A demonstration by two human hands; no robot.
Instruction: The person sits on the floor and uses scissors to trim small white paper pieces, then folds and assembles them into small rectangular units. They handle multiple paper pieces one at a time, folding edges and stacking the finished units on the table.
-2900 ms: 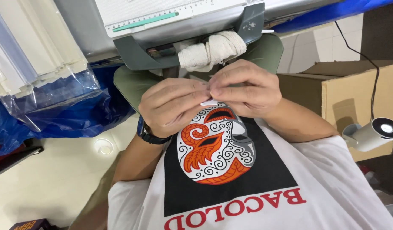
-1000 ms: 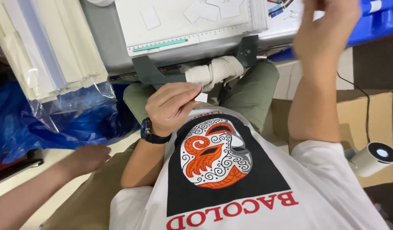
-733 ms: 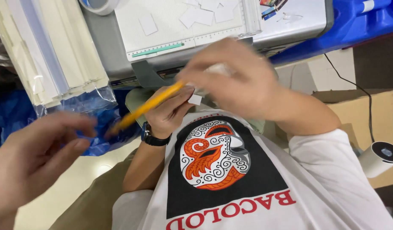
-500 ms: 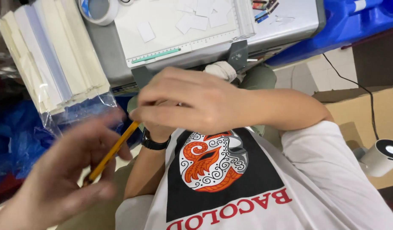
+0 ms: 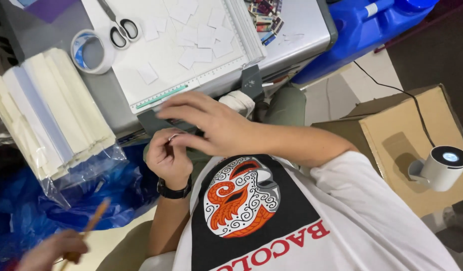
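Right hand (image 5: 211, 128), which half a second ago lay curled over the left hand (image 5: 166, 159) after handing off a yellow pencil (image 5: 91, 226), now has its fingers spread and lifted, uncovering the left fist. Another person's hand (image 5: 51, 251), large at lower left then, has pulled back to the bottom corner with the pencil, which now stands steeper. View has tipped up since the first picture: the white cutting board (image 5: 161, 55) with its paper squares, the scissors (image 5: 118, 25) and the tape roll (image 5: 92, 50) have come into sight.
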